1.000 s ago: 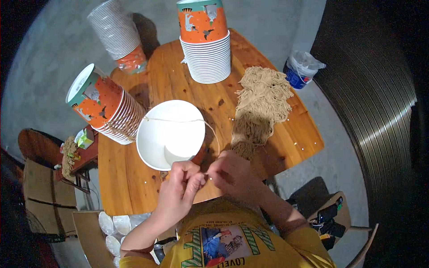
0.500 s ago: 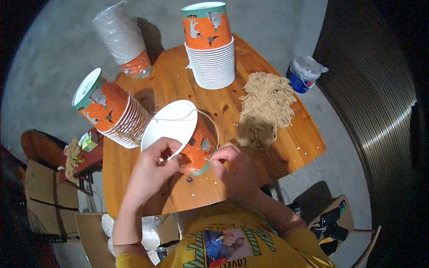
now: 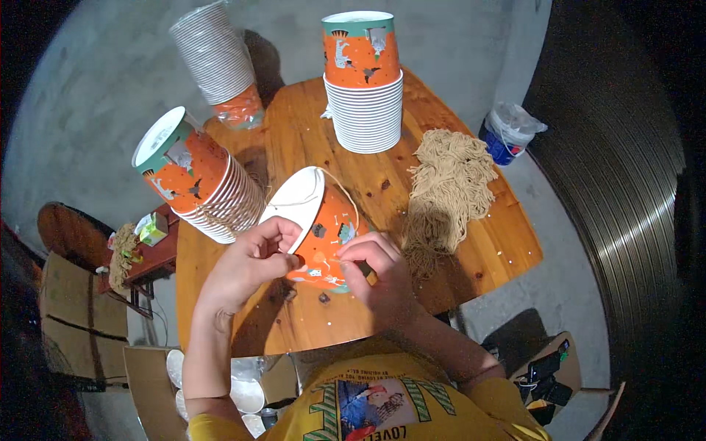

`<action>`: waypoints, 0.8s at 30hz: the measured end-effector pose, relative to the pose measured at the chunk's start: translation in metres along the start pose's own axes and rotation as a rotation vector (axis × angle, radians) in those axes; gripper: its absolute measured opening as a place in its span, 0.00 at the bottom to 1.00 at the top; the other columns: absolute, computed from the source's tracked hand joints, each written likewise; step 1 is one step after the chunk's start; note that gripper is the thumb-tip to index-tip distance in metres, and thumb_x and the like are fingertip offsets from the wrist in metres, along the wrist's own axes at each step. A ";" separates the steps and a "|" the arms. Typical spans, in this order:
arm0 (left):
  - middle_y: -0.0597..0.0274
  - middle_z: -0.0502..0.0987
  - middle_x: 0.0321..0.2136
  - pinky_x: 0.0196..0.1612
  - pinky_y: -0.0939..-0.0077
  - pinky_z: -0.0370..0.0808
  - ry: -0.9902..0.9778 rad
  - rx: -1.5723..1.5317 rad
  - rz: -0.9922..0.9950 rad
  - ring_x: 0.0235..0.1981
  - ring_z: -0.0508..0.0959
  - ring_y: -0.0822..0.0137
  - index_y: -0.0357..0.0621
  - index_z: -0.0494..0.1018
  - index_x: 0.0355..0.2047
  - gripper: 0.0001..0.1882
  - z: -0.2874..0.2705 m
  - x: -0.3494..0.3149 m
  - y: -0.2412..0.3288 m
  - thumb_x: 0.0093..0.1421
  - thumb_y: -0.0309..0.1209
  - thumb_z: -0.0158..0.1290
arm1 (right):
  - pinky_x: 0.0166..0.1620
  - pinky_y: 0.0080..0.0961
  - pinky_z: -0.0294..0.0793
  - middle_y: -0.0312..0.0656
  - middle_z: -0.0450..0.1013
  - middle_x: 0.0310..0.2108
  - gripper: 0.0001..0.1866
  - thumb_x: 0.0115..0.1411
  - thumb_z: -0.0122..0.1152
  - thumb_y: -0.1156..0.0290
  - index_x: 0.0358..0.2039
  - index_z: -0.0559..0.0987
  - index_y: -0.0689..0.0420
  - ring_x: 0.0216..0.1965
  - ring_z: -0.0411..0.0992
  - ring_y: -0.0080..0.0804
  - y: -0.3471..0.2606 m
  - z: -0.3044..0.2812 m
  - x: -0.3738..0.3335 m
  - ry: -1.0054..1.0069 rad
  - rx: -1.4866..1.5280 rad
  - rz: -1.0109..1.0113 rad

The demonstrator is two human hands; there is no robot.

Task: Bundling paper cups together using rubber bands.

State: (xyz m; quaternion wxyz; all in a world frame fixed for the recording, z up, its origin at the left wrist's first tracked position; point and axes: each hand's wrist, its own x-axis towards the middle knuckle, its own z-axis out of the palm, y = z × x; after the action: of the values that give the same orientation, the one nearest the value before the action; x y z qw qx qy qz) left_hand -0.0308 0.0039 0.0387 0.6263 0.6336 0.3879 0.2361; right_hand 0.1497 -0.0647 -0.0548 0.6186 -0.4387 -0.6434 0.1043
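An orange paper bucket (image 3: 323, 234) with a white rim and printed figures lies tilted over the wooden table, its mouth toward the upper left. My left hand (image 3: 254, 263) grips its near rim, with the thumb outside. A thin tan cord (image 3: 347, 188) runs over the rim and loops down the bucket's right side. Close to the printed wall, my right hand (image 3: 382, 273) pinches the cord's end between thumb and forefinger. A heap of loose tan cords (image 3: 454, 187) lies to the right of the bucket.
Stacks of nested orange buckets stand at the left (image 3: 193, 163) and at the back (image 3: 360, 62) of the table (image 3: 294, 132). Behind is a plastic-wrapped stack (image 3: 213, 59). A blue pail (image 3: 503, 143) stands beyond the right edge; open cardboard boxes (image 3: 151, 386) flank me below.
The bucket has turned, so its mouth shows narrower and more of its printed side faces me. Both hands keep their grips. The whole view has shifted slightly.
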 end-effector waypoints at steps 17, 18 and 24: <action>0.76 0.67 0.30 0.36 0.89 0.66 -0.182 -0.009 -0.039 0.31 0.67 0.84 0.42 0.70 0.38 0.15 0.003 0.006 -0.003 0.49 0.16 0.50 | 0.37 0.35 0.70 0.42 0.72 0.36 0.11 0.46 0.59 0.79 0.31 0.69 0.56 0.33 0.70 0.41 -0.004 -0.001 0.005 -0.098 -0.182 -0.305; 0.76 0.67 0.30 0.36 0.89 0.66 -0.183 -0.009 -0.039 0.31 0.67 0.84 0.42 0.70 0.38 0.15 0.003 0.006 -0.003 0.49 0.16 0.50 | 0.34 0.34 0.71 0.42 0.73 0.32 0.11 0.46 0.59 0.80 0.30 0.69 0.56 0.30 0.71 0.40 -0.003 -0.001 0.004 -0.104 -0.197 -0.287; 0.76 0.67 0.30 0.35 0.89 0.65 -0.170 -0.004 -0.030 0.31 0.66 0.84 0.41 0.70 0.37 0.14 0.006 0.007 -0.002 0.49 0.17 0.50 | 0.27 0.30 0.67 0.42 0.69 0.20 0.06 0.48 0.56 0.81 0.25 0.70 0.58 0.22 0.68 0.37 -0.005 -0.001 0.005 -0.007 -0.096 -0.032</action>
State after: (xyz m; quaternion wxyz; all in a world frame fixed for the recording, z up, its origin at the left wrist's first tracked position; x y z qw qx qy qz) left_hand -0.0223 0.0052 0.0348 0.6619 0.6441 0.3424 0.1727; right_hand 0.1492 -0.0651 -0.0474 0.5962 -0.4573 -0.6566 0.0650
